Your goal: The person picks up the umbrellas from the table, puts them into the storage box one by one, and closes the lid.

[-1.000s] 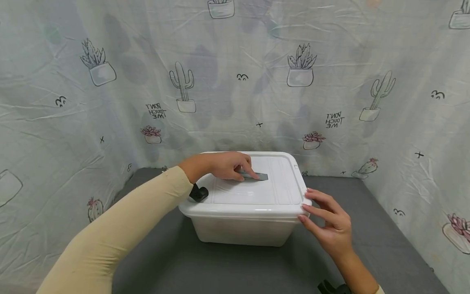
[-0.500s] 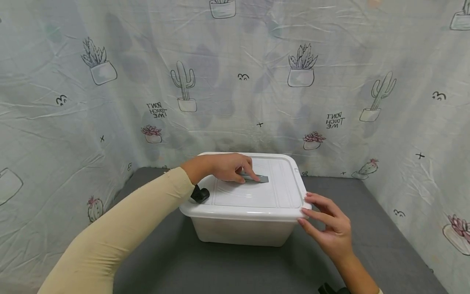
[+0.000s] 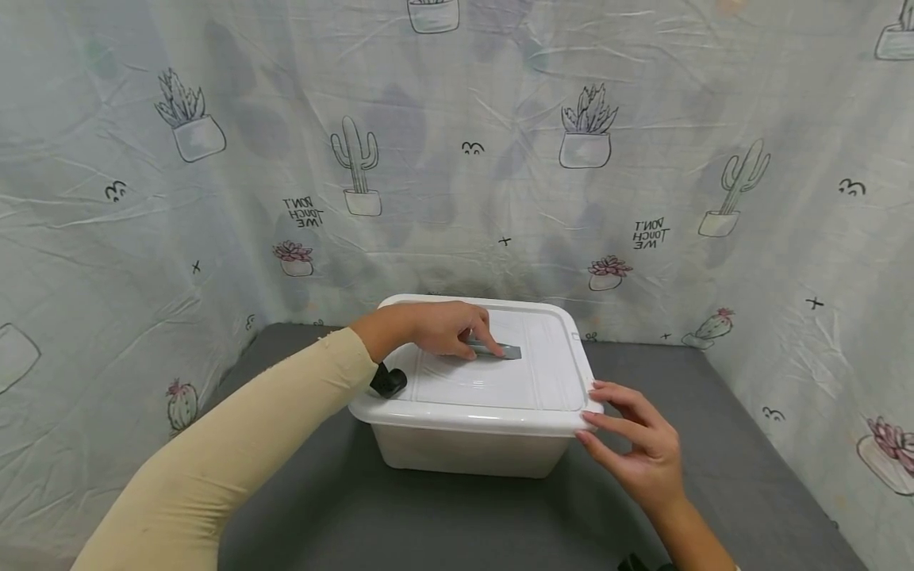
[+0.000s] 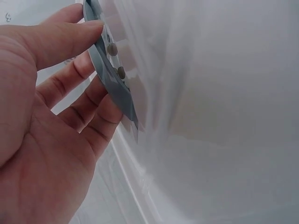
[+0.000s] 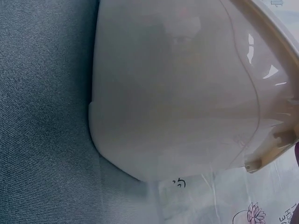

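A white storage box [image 3: 474, 450] stands in the middle of the head view, its white lid [image 3: 550, 373] on top. My left hand [image 3: 446, 327] reaches across the lid and pinches its grey handle [image 3: 511, 352]. The left wrist view shows the thumb on one side of that handle [image 4: 105, 74] and the fingers on the other. At the lid's front right corner, my right hand [image 3: 643, 444] holds the rim with curved fingers, the thumb lowest. The right wrist view shows the box's side wall [image 5: 173, 93] and the lid's rim [image 5: 275, 144]; the right fingers are almost wholly out of that view.
The box rests on a dark grey cloth surface [image 3: 400, 523]. Behind and along both sides hangs a pale curtain [image 3: 443, 222] printed with potted plants. A black wrist device [image 3: 388, 381] sits above the lid's left front part.
The lid's front edge has come slightly lower and nearer, while the box's base stays put. Both hands have moved down a little with it, keeping their hold.
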The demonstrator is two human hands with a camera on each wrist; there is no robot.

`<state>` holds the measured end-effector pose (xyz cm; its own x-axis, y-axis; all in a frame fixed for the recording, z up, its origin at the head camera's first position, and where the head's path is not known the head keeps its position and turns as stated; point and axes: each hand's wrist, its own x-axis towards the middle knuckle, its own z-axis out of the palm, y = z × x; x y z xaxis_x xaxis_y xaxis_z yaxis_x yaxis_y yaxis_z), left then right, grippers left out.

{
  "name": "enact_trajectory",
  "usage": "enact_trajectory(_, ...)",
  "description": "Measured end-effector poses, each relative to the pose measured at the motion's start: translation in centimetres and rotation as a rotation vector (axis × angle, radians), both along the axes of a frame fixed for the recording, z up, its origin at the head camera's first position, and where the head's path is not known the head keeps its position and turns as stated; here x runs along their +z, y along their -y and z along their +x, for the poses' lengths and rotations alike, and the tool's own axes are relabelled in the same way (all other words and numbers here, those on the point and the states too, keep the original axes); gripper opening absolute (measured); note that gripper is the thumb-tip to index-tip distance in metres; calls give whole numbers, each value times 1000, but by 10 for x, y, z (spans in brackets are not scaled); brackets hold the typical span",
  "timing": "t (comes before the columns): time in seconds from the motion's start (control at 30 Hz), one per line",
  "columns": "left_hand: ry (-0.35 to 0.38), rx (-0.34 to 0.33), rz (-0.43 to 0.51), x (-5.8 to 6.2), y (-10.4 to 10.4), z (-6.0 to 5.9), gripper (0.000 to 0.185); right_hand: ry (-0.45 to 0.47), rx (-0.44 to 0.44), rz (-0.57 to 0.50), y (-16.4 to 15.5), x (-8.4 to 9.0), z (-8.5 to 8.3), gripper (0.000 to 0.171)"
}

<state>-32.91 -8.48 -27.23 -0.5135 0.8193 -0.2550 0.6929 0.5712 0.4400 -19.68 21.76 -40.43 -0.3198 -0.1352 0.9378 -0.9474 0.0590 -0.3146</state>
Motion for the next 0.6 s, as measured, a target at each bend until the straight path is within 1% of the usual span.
enact_trajectory(0.1,-10,3,-2,-1,0,0,41,4,1,-2,-1,-2,-1,23)
enact_trajectory(0.3,-38,14,-8,-1,4,-1,41,15,3,-2,0,1,0,23)
enact_trajectory(0.47,-63,27,-3,0,15,0,40,25,10,-7,3,3,1,23)
enact_trajectory(0.6,-81,65,20,3,27,3,38,21,18,-16,3,2,-1,22)
